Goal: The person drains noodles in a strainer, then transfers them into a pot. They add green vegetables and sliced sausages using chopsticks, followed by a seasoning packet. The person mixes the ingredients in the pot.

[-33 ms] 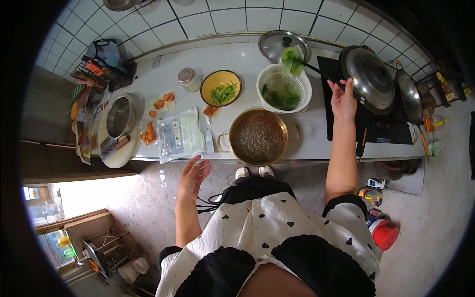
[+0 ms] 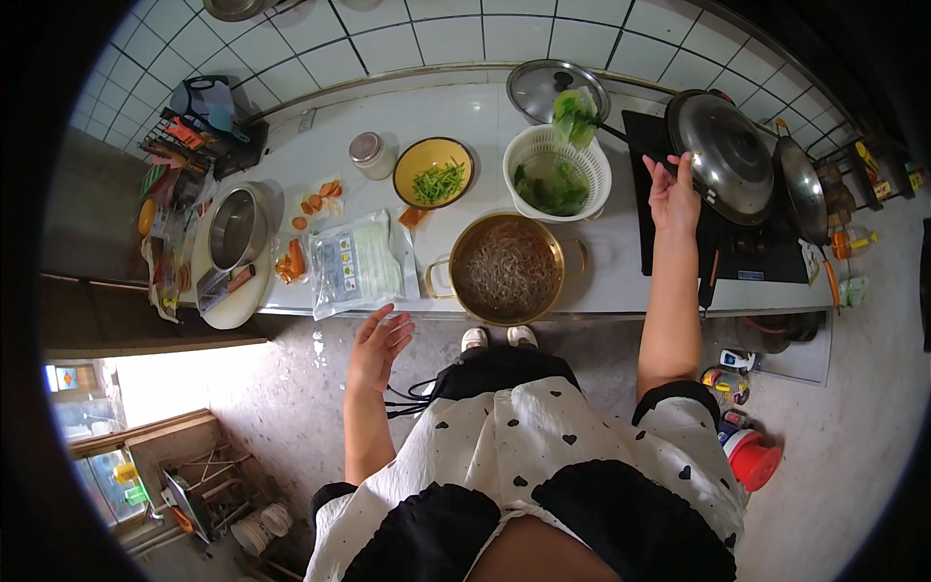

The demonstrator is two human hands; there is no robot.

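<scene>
Right hand (image 2: 673, 206) holds dark handle (image 2: 628, 140); tip hidden, perhaps behind leafy greens (image 2: 575, 118).

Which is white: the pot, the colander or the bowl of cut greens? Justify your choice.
The white slotted colander holding leafy greens. The bowl of cut greens is yellow inside with a dark rim, while the two-handled pot is golden.

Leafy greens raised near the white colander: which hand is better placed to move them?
Right, most likely: the right hand seems to hold the black utensil with the leafy greens at its far end. The left hand looks empty, nearest the plastic packet.
</scene>
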